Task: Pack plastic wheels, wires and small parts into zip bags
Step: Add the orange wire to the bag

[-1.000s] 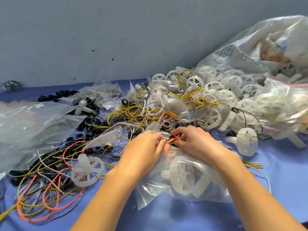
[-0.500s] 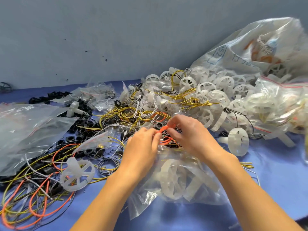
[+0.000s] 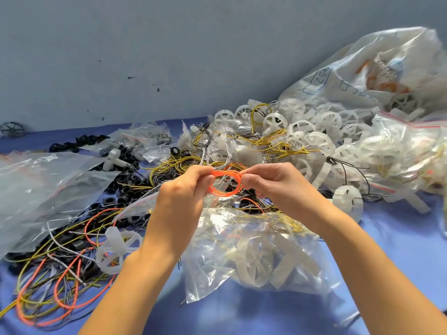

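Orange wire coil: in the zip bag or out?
Out. The coiled orange wire is pinched between the left hand and right hand, above the clear zip bag of white plastic wheels.

Two hands are in view, a left hand (image 3: 180,197) and a right hand (image 3: 278,187), with one coil of orange wire (image 3: 226,183) at centre. One zip bag (image 3: 242,228) lies at lower centre with at least two white wheels inside. One large printed sack (image 3: 362,73) is at upper right. One dark wheel (image 3: 12,129) is at the far left edge. Two loose white wheels lie apart from the pile, one at lower left (image 3: 116,250) and one right of centre (image 3: 348,201). The piled white wheels (image 3: 314,131), black rings (image 3: 125,189) and loose wires (image 3: 60,286) are too many to count.
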The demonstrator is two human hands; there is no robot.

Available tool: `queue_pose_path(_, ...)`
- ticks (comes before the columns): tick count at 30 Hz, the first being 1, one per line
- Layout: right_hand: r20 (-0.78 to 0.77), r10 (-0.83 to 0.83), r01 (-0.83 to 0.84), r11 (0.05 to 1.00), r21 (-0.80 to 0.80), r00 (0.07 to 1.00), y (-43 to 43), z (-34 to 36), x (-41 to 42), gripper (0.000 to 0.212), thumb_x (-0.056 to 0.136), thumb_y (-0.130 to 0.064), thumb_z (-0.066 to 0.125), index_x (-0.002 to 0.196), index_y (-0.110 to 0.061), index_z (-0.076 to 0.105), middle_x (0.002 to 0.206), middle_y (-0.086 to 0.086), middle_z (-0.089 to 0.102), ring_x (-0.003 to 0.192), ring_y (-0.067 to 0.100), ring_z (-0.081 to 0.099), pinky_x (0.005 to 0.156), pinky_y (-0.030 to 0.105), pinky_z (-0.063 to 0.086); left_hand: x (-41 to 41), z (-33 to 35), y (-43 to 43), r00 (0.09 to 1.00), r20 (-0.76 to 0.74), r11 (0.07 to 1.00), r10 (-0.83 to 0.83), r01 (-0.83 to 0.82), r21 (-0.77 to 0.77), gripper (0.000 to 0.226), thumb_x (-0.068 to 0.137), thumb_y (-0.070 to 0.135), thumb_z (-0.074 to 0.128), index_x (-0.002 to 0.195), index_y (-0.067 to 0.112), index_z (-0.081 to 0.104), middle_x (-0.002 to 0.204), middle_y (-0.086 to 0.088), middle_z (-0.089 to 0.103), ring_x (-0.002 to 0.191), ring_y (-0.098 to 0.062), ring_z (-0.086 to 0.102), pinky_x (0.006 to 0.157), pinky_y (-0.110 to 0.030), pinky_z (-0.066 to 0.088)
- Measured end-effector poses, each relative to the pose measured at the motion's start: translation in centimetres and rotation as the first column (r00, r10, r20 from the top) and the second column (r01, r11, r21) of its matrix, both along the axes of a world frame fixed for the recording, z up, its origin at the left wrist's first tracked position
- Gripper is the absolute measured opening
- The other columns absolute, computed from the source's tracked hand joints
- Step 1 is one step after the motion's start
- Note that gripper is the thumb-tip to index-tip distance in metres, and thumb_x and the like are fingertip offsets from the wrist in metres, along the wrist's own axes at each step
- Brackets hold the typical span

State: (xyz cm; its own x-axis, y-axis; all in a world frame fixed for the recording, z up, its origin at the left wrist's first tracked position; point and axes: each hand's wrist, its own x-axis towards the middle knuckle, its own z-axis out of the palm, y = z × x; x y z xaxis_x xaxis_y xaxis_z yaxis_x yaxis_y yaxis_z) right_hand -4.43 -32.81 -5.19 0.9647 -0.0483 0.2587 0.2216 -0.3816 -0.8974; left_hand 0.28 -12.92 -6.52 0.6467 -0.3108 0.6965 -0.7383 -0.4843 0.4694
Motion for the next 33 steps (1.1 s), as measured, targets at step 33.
queue_pose_path(33, 0.144, -0.161, 0.166, 0.986, -0.023, 0.976, 7.4, 1.0, -1.0, 0.011, 0.083, -0.040, 0.075, 0.081, -0.030, 0.070, 0.098, -0.006, 0.054, 0.087, 0.011, 0.060, 0.076, 0.027, 0.051, -3.0, 1.9, 0.3, 0.458, -0.481, 0.531, -0.747, -0.023, -0.847, 0.014, 0.101, 0.022, 0.046, 0.091, 0.012, 0.052, 0.114, -0.028, 0.066, 0.098, -0.030, 0.069, 0.080, -0.036, 0.059)
